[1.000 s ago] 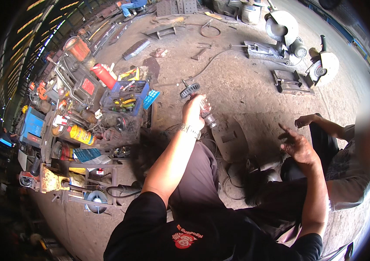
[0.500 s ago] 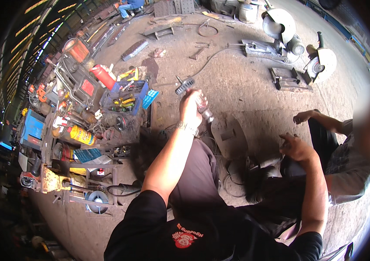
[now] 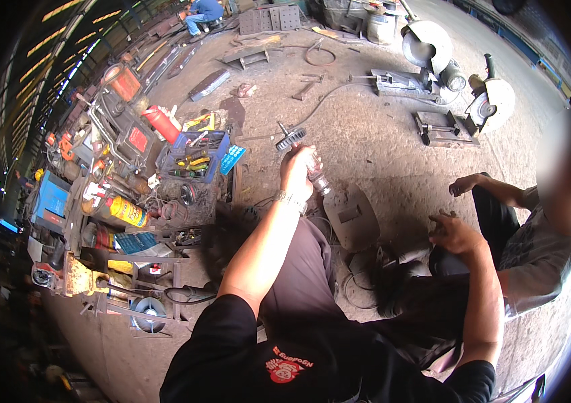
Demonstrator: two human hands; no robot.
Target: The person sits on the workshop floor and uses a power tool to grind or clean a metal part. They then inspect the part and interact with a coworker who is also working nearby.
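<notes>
My left hand [image 3: 297, 176] is closed around the middle of a metal geared shaft [image 3: 291, 139]. A dark toothed wheel with a thin spindle sticks out beyond my fingers, and a shiny round end shows below them. My grip hides the middle part. Held out over my right side, my right hand [image 3: 458, 232] is empty, its fingers loosely bent and apart. Between the two hands, a flat plate with a rectangular opening [image 3: 354, 218] lies by my legs; it looks like a welding mask.
At right a person [image 3: 534, 255] sits close, one hand [image 3: 466, 184] near my right hand. Two cut-off saws [image 3: 426, 50] stand beyond. On the left are a blue tool crate [image 3: 215, 161], a yellow bottle [image 3: 126, 211] and a metal rack [image 3: 176, 289]. A cable [image 3: 325, 94] crosses the floor.
The view has shifted slightly. My left hand still grips the geared shaft, a little lower in the picture. My right hand's fingers have bent slightly more.
</notes>
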